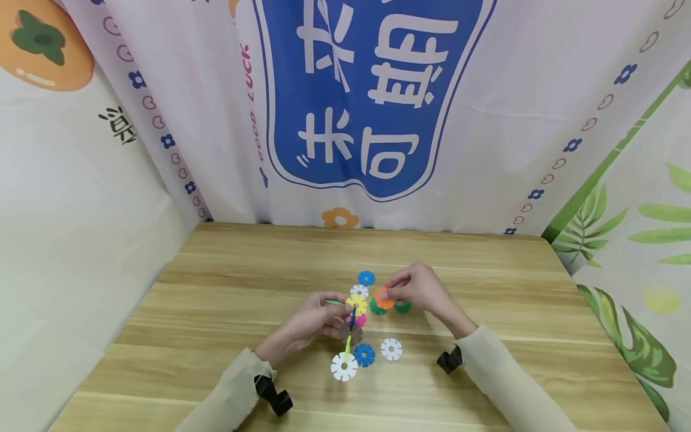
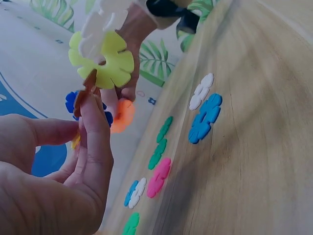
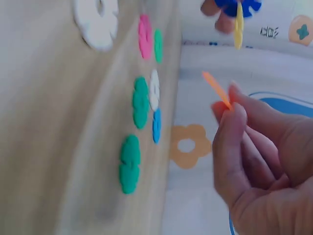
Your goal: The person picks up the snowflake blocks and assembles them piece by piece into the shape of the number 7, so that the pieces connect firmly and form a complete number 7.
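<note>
My left hand [image 1: 310, 319] pinches a chain of interlocking snowflake discs [image 2: 120, 58]. The chain holds a white disc [image 1: 337, 363], a yellow-green one, a brown one [image 2: 87, 93], a dark blue one [image 2: 71, 102] and a yellow disc [image 1: 360, 299]. Between thumb and fingertips, my right hand [image 1: 426, 289] holds an orange snowflake disc [image 1: 384, 301], raised above the table and just right of the yellow disc. In the right wrist view the orange disc [image 3: 217, 89] appears edge-on, apart from the chain.
Loose discs lie flat on the wooden table [image 1: 243, 264]: two green ones [image 3: 129, 169], a pink [image 2: 159, 177], a blue [image 1: 364, 362] beside a white [image 1: 391, 356], and another blue [image 1: 366, 283] and white pair at the back. One light green disc [image 2: 131, 225] lies near the left hand.
</note>
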The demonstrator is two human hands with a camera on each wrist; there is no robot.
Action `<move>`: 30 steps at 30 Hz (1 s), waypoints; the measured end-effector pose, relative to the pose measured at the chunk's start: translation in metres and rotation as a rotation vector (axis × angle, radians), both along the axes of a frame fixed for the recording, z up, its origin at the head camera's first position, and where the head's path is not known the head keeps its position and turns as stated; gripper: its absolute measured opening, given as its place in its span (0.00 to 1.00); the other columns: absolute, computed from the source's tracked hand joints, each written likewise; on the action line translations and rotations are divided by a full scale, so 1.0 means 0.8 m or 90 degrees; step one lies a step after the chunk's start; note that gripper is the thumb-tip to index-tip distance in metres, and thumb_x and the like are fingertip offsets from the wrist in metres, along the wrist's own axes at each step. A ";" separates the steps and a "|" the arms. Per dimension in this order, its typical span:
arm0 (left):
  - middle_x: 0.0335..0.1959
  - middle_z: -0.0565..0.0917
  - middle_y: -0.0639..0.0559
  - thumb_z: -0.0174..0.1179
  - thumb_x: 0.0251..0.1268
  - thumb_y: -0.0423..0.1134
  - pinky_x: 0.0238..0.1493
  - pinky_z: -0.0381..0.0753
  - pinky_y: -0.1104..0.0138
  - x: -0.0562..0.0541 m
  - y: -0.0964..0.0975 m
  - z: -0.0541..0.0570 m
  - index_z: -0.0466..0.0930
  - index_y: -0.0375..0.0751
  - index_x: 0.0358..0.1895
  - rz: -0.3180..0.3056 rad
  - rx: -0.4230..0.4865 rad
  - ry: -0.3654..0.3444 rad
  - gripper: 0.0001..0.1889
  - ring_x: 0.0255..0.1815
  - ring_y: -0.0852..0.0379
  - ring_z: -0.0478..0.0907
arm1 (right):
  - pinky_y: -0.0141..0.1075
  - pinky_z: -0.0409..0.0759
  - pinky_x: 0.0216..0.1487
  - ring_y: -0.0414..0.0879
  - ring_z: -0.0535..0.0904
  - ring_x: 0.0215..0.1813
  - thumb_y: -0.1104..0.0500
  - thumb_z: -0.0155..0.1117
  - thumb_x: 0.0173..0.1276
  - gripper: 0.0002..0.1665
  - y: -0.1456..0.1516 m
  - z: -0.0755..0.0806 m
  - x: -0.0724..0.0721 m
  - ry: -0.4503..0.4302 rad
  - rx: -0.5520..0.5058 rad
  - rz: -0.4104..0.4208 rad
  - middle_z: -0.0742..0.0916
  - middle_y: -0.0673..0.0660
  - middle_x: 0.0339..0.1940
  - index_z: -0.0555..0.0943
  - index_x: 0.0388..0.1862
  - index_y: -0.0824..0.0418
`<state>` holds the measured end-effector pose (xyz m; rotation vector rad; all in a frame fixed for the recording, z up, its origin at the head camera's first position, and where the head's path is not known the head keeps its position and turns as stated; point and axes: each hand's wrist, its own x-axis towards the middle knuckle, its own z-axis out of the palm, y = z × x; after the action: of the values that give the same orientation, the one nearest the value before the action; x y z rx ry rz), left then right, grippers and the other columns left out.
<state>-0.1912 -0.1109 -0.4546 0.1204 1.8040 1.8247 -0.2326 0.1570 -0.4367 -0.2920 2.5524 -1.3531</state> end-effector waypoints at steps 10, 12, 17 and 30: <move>0.31 0.86 0.53 0.60 0.73 0.32 0.31 0.88 0.68 0.001 0.001 -0.002 0.79 0.35 0.48 0.005 0.018 -0.013 0.06 0.25 0.60 0.84 | 0.51 0.91 0.46 0.67 0.91 0.42 0.63 0.74 0.69 0.09 -0.001 -0.013 0.051 0.000 -0.193 0.014 0.93 0.64 0.38 0.88 0.44 0.69; 0.30 0.86 0.53 0.60 0.74 0.34 0.31 0.89 0.67 0.002 0.001 -0.003 0.80 0.37 0.46 0.005 0.016 -0.019 0.05 0.25 0.60 0.84 | 0.51 0.91 0.47 0.67 0.91 0.43 0.63 0.75 0.68 0.10 -0.002 -0.015 0.057 -0.005 -0.218 0.007 0.93 0.64 0.39 0.88 0.43 0.69; 0.29 0.84 0.53 0.60 0.76 0.36 0.32 0.89 0.67 0.002 0.002 -0.002 0.81 0.39 0.44 0.007 0.014 -0.025 0.04 0.24 0.61 0.83 | 0.51 0.91 0.49 0.68 0.91 0.44 0.63 0.77 0.65 0.11 -0.004 -0.018 0.065 -0.007 -0.256 0.003 0.93 0.64 0.40 0.88 0.43 0.69; 0.28 0.85 0.53 0.59 0.76 0.34 0.32 0.90 0.67 0.005 0.005 0.000 0.83 0.37 0.40 -0.007 0.012 -0.019 0.05 0.25 0.60 0.85 | 0.50 0.91 0.49 0.63 0.92 0.44 0.66 0.76 0.66 0.15 -0.011 -0.025 0.073 0.028 -0.306 0.010 0.91 0.70 0.45 0.85 0.48 0.72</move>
<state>-0.1870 -0.1069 -0.4544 0.1086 1.7619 1.8274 -0.1739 0.1482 -0.4564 -0.4254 2.2154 -1.9608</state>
